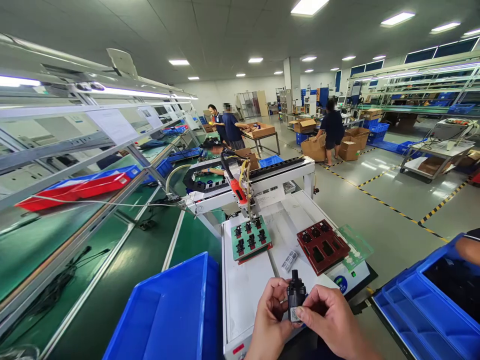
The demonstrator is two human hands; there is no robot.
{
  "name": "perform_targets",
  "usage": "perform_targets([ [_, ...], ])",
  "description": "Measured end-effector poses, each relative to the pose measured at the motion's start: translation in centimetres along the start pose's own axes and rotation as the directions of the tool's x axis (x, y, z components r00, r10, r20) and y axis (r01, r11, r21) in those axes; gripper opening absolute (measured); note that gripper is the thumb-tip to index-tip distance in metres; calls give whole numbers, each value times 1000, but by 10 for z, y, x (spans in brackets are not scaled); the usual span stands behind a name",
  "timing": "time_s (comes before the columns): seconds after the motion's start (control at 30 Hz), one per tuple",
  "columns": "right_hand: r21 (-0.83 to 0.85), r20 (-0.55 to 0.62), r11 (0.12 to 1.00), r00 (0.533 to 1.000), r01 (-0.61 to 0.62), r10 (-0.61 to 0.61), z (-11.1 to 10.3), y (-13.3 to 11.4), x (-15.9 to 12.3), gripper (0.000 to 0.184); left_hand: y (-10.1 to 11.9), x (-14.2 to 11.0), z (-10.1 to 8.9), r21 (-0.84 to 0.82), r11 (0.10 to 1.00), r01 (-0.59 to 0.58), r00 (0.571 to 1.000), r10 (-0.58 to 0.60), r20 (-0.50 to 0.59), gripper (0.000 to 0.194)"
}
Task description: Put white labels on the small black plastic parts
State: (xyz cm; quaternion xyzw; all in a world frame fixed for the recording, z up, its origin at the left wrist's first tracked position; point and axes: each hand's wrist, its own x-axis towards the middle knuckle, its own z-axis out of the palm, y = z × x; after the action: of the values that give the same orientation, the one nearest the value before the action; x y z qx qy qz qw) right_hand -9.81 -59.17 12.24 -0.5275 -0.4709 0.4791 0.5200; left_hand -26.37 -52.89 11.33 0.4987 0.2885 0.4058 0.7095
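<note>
Between my two hands is a small black plastic device [296, 292] with a narrow nozzle on top, held upright over the near end of the machine. My left hand [270, 312] is wrapped round its left side. On the right, my right hand [330, 315] grips it too, the thumb pressed on a pale label [294, 314] low on its front. Beyond my hands, a strip of silver labels [290, 261] lies on the white machine bed [279, 237]. A dark red fixture [323, 247] with black parts in some slots sits to the right.
A green fixture [250, 239] with several black parts stands under the machine's red-and-black screwdriver head [239, 191]. Blue bins [168, 310] flank the machine on the left and right [412, 305]. Another person's arm [468, 249] shows at the right edge; other people [332, 132] stand farther back.
</note>
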Motion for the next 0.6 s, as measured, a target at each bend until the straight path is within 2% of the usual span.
perform_targets([
  [0.17, 28, -58, 1000, 998, 1, 1, 1, 16, 1, 43, -2, 4, -1, -58, 998, -38, 999, 39, 19, 63],
  [0.27, 90, -34, 995, 999, -36, 39, -1, 28, 1, 47, -4, 5, -1, -123, 992, -14, 999, 19, 46, 68],
  [0.33, 73, -5, 997, 1000, -30, 31, -2, 32, -1, 47, -6, 4, 0, -125, 992, -1, 998, 8, 58, 68],
  [0.4, -37, -8, 999, 1000, -9, 9, -1, 32, -2, 45, -11, 2, 2, -53, 999, -8, 999, 10, 36, 61],
  [0.47, -209, -46, 978, 999, -6, -4, 2, 29, -2, 41, -19, -1, 3, 84, 995, -49, 997, 53, -51, 49],
  [0.53, -383, -104, 924, 994, -19, -23, 8, 26, -1, 33, -28, -3, 0, 245, 964, -99, 981, 137, -140, 40],
  [0.6, -498, -169, 866, 984, -41, -51, 14, 23, 0, 26, -36, -4, -5, 386, 912, -138, 968, 207, -143, 36],
])
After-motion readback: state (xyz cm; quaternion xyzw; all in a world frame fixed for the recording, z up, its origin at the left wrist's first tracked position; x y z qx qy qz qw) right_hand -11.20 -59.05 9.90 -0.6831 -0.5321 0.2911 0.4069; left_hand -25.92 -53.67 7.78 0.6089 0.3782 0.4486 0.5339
